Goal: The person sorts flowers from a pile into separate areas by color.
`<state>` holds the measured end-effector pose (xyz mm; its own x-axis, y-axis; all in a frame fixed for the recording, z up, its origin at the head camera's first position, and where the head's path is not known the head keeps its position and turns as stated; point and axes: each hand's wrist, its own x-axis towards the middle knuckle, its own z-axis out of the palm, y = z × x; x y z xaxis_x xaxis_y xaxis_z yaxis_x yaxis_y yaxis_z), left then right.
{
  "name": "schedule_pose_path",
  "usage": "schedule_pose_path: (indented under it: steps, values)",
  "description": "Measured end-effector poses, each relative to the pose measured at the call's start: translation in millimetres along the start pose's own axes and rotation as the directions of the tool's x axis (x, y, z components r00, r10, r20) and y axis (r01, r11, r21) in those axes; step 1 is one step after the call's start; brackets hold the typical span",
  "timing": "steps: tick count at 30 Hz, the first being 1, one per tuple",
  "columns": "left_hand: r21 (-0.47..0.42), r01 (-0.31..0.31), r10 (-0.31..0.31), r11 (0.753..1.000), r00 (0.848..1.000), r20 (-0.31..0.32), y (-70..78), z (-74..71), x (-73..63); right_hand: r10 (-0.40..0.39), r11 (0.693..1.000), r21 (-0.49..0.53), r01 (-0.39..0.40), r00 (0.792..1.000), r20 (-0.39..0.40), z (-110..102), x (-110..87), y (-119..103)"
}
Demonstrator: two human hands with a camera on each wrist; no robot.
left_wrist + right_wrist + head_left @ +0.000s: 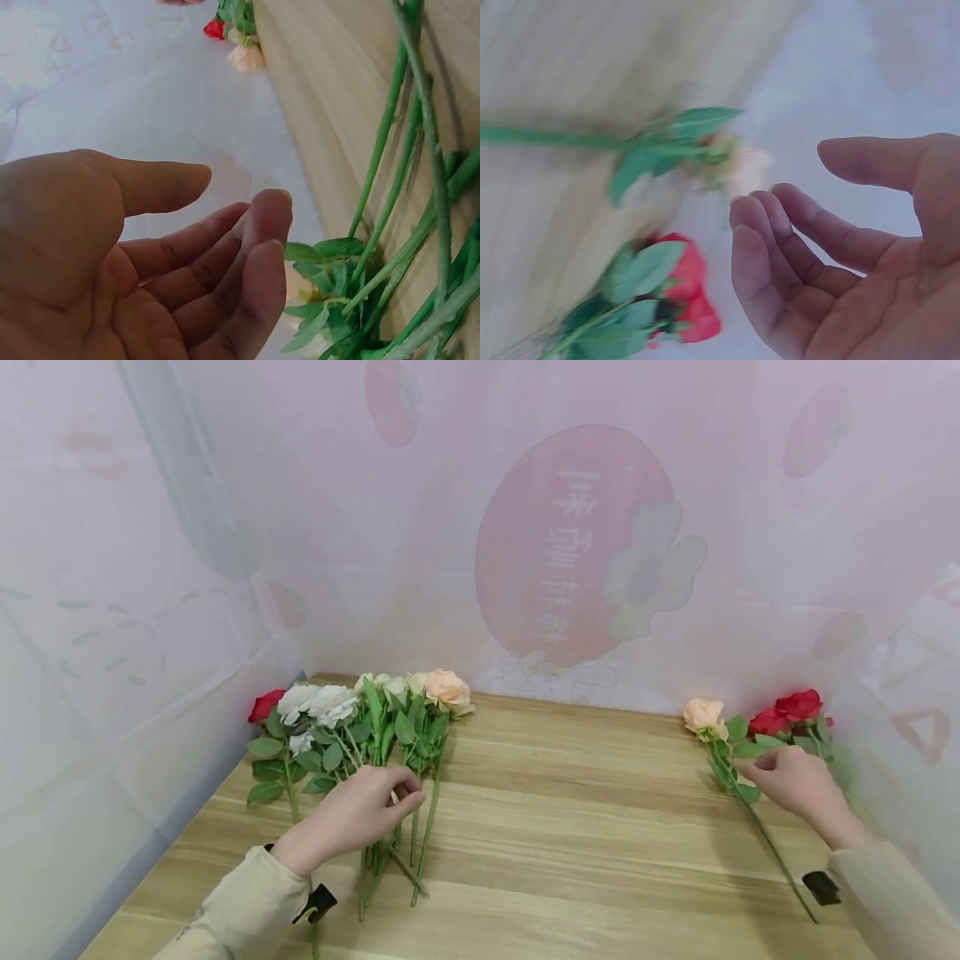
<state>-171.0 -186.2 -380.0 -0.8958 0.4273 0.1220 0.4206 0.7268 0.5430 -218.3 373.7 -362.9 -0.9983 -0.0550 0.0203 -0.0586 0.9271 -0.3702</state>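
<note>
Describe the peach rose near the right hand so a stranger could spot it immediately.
Start with the wooden table and go to its right side, where the right hand hovers. Just left of that hand, in the head view, lies the peach rose, its green stem slanting down rightward. Its pale colour sets it apart from the red roses to its right.

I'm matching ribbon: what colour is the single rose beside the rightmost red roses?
The rose looks peach, clearest in the head view.
</note>
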Motion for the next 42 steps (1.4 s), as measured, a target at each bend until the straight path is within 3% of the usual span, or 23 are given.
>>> schedule_pose_path:
  steps: [3,10,15,24,28,36,42]
  values:
    - [0.007,0.022,-0.022,1.0,1.0,-0.012,-1.9,-8.5,2.1,-0.022,1.0,0.02,0.022,0.999,-0.028,-6.5,-6.7,-16.1]
    - [0.03,0.059,-0.054,0.998,0.99,-0.128,-0.9,-28.8,13.6,-0.071,0.995,0.067,0.078,0.992,-0.102,0.5,-25.1,-57.6]
    - [0.004,0.081,-0.08,0.997,0.991,-0.105,3.1,-30.3,23.4,-0.059,0.99,0.127,0.067,0.996,-0.064,9.0,-39.8,-85.2]
    - [0.004,0.16,-0.158,0.987,0.982,-0.106,-5.2,-25.8,40.3,-0.149,0.966,0.189,0.175,0.979,-0.142,15.0,-63.2,-124.7]
    - [0.029,0.199,-0.196,0.98,0.978,-0.073,-9.2,-20.0,46.1,-0.159,0.954,0.229,0.193,0.974,-0.16,17.2,-71.6,-135.4]
    - [0.115,0.239,-0.249,0.964,0.965,0.084,-17.8,2.3,48.6,-0.165,0.938,0.281,0.202,0.975,-0.15,22.8,-74.8,-152.3]
    - [0.18,0.264,-0.288,0.947,0.95,0.12,-14.8,18.1,51.1,-0.198,0.921,0.316,0.227,0.973,-0.121,32.5,-73.0,-160.6]
